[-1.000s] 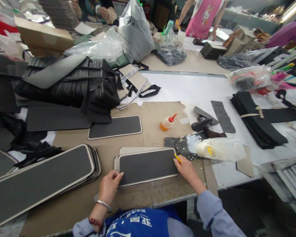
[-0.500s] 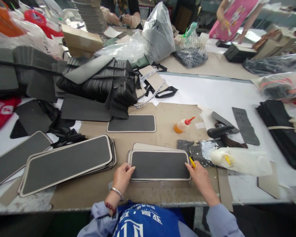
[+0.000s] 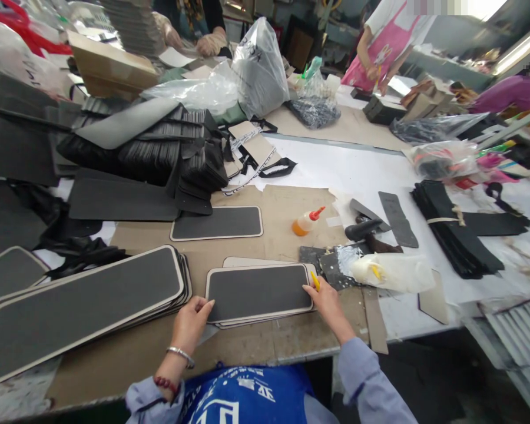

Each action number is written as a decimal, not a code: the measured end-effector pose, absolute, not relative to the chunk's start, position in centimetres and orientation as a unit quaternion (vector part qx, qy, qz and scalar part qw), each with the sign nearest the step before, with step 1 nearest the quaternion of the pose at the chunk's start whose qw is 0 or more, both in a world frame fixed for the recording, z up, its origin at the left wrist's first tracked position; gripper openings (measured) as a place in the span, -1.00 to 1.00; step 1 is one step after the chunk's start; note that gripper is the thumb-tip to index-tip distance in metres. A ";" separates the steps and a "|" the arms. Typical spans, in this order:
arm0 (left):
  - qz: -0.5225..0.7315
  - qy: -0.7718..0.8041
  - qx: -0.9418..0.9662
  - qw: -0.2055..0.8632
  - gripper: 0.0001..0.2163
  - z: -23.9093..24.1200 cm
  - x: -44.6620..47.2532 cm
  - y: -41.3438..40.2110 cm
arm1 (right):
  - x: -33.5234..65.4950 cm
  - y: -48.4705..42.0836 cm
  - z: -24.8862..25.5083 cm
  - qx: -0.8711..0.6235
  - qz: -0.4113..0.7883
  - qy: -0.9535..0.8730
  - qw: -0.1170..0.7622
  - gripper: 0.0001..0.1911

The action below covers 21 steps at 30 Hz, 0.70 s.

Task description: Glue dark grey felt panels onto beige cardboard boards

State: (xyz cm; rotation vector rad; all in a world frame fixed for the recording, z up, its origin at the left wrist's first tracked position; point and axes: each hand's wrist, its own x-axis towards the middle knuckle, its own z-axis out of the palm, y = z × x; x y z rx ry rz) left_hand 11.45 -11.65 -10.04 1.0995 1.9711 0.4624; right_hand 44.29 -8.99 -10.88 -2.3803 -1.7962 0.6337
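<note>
A small stack of dark rectangular panels with cream borders (image 3: pixel 258 291) lies on the brown cardboard in front of me. My left hand (image 3: pixel 192 321) rests at the stack's left end, fingers curled against the edge of the top panel. My right hand (image 3: pixel 327 303) presses on the stack's right end and holds a thin yellow tool (image 3: pixel 315 280) between its fingers. A single panel of the same kind (image 3: pixel 218 223) lies farther back.
A long stack of larger bordered panels (image 3: pixel 79 306) lies to the left. An orange glue bottle (image 3: pixel 306 222), a black-handled brush (image 3: pixel 363 228), a white glue bag (image 3: pixel 393 272) and bundled black strips (image 3: pixel 454 229) sit to the right. Black material (image 3: pixel 150 150) is heaped behind. Other people work across the table.
The view has swung about. Both hands stay at the ends of the small stack, and the top panel now sits squarer on the pile.
</note>
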 end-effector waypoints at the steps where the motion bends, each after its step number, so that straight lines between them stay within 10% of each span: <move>1: 0.187 0.780 0.434 0.409 -0.74 -10.1 11.4 -11.6 | 44.3 -9.0 -10.9 -0.780 0.211 -0.586 0.055 -0.85; 21: 0.221 0.812 0.412 0.350 -0.88 -9.5 12.4 -12.1 | 44.3 -8.7 -10.8 -0.783 0.231 -0.573 0.066 -0.78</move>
